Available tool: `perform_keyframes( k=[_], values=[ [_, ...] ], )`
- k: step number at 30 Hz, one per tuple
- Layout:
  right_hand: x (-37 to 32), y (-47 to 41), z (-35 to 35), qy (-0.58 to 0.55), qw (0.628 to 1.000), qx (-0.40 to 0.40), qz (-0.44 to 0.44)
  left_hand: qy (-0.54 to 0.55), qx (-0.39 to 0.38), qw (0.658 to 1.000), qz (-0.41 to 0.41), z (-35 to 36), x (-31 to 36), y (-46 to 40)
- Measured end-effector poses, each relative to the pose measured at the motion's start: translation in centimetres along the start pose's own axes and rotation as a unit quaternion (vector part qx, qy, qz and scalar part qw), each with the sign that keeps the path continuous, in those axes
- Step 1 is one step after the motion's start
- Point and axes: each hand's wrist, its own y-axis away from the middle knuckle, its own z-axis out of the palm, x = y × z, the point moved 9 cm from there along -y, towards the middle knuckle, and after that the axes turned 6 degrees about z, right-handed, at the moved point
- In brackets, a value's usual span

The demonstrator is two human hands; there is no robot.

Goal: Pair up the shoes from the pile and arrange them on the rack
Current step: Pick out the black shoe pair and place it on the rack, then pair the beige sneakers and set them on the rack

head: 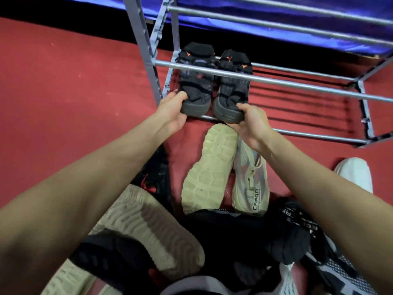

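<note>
1. Shoes first: a matched black pair sits side by side at the left end of the rack's lowest tier, toes pointing away, heels toward the person.
2. The left hand holds the left black shoe by its heel, fingers curled over the heel rim.
3. The right hand grips the right black shoe at the heel likewise.
4. Likely light, with soft fabric uppers and stiffer rubber soles; the heel gives the firmest hold.
5. Beige shoes and others wait in the pile on the red floor.
</note>
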Motion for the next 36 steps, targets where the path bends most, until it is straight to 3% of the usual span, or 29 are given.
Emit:
perform_keyframes(
  k=[5,9,14,17,21,25,29,36],
  values=[
    [0.3,-0.8,-0.6,0.087,0.994,0.066,0.005,-0.037,0.032,0.999,-0.016,0.0,-0.5,0.0],
    [0.7,-0.7,0.0,0.131,0.989,0.066,0.014,-0.127,0.057,0.99,0.009,-1.1,-0.5,1.6],
    [0.1,1.5,0.1,0.198,0.978,0.044,-0.038,-0.322,0.05,0.942,0.078,-1.9,-0.5,6.8],
    [-0.3,4.5,-0.4,0.279,0.955,0.047,-0.088,-0.412,0.004,0.909,0.06,-2.0,-1.9,9.5],
    [1.1,8.8,-2.5,0.395,0.909,0.074,-0.113,-0.563,-0.067,0.824,0.007,-1.9,-5.1,12.4],
    [3.8,10.9,-6.0,0.544,0.83,0.11,-0.047,-0.676,-0.098,0.727,-0.06,-2.4,-8.0,14.5],
    [6.3,12.4,-8.2,0.659,0.739,0.126,0.06,-0.716,-0.12,0.684,-0.066,-2.4,-9.7,15.3],
    [7.7,11.9,-8.3,0.755,0.64,0.09,0.109,-0.738,-0.125,0.662,-0.047,-1.2,-10.2,15.3]
  ],
)
